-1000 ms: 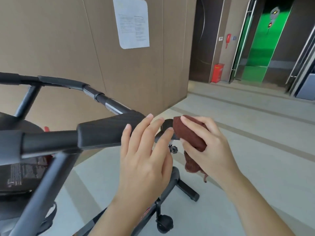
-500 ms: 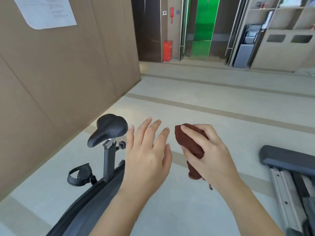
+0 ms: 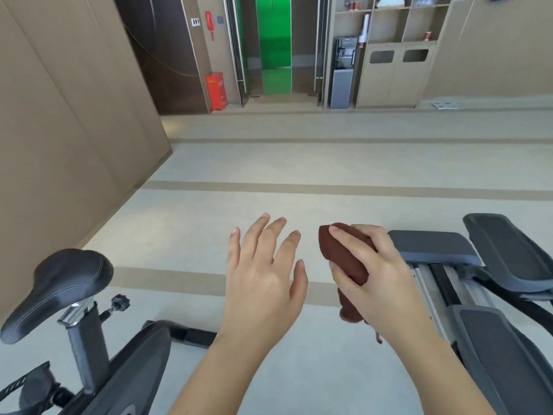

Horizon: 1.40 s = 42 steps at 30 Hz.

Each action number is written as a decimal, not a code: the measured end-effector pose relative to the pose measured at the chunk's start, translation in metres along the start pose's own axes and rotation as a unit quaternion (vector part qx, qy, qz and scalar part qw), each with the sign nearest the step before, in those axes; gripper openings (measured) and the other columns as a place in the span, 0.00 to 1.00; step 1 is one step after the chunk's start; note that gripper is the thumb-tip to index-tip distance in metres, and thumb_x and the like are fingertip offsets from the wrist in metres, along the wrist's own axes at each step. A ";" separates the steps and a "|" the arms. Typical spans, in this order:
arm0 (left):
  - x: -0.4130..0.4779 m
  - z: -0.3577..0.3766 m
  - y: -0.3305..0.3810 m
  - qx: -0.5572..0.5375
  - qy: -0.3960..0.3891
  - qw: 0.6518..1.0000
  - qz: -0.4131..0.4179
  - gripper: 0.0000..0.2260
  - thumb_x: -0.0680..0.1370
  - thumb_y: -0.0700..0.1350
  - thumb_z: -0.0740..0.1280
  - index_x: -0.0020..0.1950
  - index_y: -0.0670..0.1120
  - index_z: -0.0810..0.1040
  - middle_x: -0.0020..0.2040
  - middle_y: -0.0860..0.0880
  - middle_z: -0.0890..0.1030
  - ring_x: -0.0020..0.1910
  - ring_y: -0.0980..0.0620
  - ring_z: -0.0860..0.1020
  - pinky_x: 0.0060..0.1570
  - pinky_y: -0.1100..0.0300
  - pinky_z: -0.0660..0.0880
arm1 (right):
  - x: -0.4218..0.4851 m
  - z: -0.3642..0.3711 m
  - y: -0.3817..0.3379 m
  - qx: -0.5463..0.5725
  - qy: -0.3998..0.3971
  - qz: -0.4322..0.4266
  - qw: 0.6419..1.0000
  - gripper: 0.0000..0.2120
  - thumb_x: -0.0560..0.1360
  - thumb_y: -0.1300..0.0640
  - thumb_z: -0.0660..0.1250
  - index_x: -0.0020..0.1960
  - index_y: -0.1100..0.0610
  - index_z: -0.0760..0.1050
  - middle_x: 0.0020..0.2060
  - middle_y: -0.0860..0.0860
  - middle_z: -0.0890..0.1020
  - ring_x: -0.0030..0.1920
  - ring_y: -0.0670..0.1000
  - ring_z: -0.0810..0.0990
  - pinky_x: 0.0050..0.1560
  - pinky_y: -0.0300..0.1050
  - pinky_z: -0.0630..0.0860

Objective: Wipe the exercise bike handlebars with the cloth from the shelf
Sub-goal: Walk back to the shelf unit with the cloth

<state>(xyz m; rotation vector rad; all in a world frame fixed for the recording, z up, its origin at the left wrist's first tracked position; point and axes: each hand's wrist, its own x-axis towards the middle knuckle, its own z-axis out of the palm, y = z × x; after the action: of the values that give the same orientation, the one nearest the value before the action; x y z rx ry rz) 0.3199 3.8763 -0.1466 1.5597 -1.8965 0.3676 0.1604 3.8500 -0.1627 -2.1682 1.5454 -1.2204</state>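
Observation:
My right hand (image 3: 374, 274) is closed around a bunched dark brown cloth (image 3: 341, 253), and one end of it dangles below my palm. To its left my left hand (image 3: 263, 274) hovers over the floor with fingers spread and nothing in it. The exercise bike (image 3: 125, 366) stands at the lower left; I see its black saddle (image 3: 59, 283), seat post and a pedal strap. Its handlebars are out of view. At the far back right stands a shelf unit (image 3: 401, 22) with open compartments.
A grey elliptical machine (image 3: 484, 283) with long foot plates fills the lower right. A brown panelled wall (image 3: 59, 145) runs along the left. Far ahead are a red box (image 3: 216, 90), a green doorway (image 3: 273, 43) and a water dispenser (image 3: 342, 71). Pale floor lies between.
The view has swung right, away from the handlebars: they have left the frame, and the saddle, elliptical and shelf unit have come in. My hands keep their pose, cloth still held.

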 end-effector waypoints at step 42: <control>0.533 0.498 -0.049 -0.060 -0.043 0.996 0.059 0.16 0.74 0.46 0.57 0.54 0.42 0.79 0.57 0.43 0.79 0.61 0.42 0.74 0.61 0.40 0.64 | 0.551 0.112 0.410 -0.053 0.033 0.074 0.995 0.23 0.69 0.61 0.71 0.62 0.49 0.75 0.56 0.52 0.76 0.50 0.57 0.78 0.45 0.53 0.79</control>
<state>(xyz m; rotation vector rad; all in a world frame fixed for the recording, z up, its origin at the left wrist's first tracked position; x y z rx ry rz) 0.1719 3.1621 -0.1915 1.4097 -2.0438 0.2359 0.0192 3.1696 -0.2011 -2.0512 1.8008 -1.1995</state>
